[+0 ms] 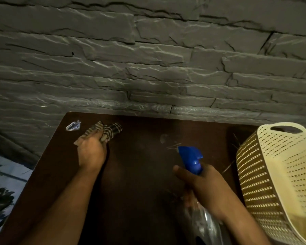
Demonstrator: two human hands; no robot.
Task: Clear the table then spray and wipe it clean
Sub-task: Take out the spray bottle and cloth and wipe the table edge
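Against a grey stone wall, the dark table (140, 174) looks mostly cleared, one wrapper (73, 125) left at ten o'clock, the left hand (92, 152) bunching a striped cloth (102, 129), the right hand (201, 184) gripping a spray bottle (191, 158), so spraying and wiping seem under way.

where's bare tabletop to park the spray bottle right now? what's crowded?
Bare: the dark table between the two forearms, and the far middle strip between the striped cloth and the cream basket. Crowded: far left corner, where a small plastic wrapper lies beside the cloth gripped by the left hand; right edge, taken by the basket. Right hand holds the spray bottle.
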